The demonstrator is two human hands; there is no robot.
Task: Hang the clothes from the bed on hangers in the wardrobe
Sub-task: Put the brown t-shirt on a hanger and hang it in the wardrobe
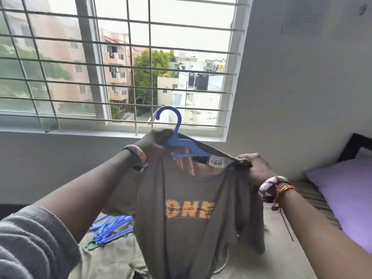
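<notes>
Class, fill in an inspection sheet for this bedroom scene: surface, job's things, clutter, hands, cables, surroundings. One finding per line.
Surface: bed, light cover, partly hidden by the raised shirt.
Job's things: grey T-shirt printed "ONE", held up; blue hanger partly inside its neck, hook upright; price tag at the collar.
Clutter: pile of spare blue hangers on the bed; purple pillow at the right.
Hands: left hand grips the hanger and the shirt's shoulder; right hand pinches the other shoulder.
Cables: nothing seen.
Surroundings: barred window ahead, buildings and trees outside; grey wall; wardrobe not in view.
</notes>
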